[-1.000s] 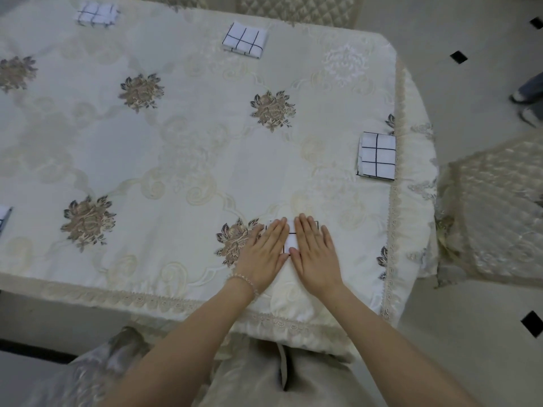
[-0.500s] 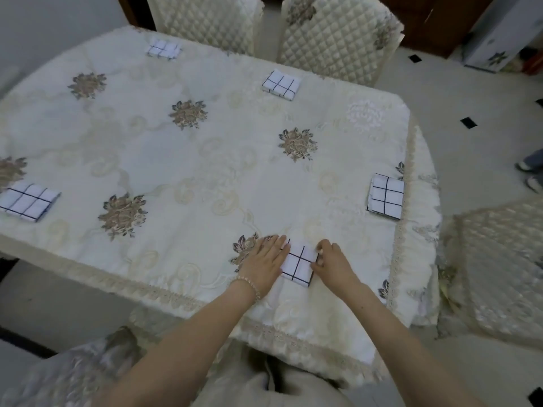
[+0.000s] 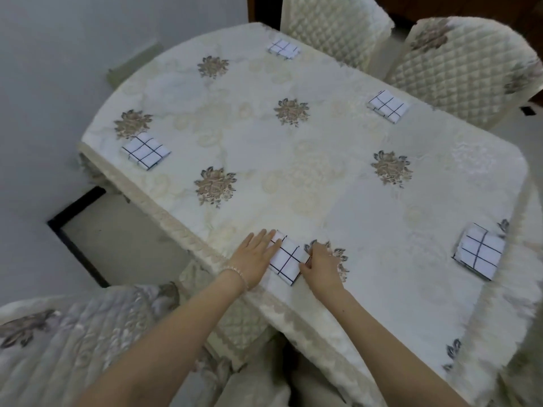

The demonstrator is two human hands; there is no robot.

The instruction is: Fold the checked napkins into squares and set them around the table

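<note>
I count four folded napkins set round the counter (image 3: 338, 183) — my left hand (image 3: 255, 257) lies flat and my right hand (image 3: 320, 267) pinches the fifth napkin (image 3: 287, 257), seemingly the last.

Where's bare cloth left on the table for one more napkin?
Bare: near edge between the held napkin and the right-end napkin; also the middle. Crowded: around the left hand and right hand.

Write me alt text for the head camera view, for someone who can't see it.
A person's left hand lies flat along one side of a folded white napkin with dark checks near the table's edge, while the right hand pinches its other side. Four more folded checked napkins lie around the cream floral embroidered tablecloth, with quilted cream chairs beyond.
</note>
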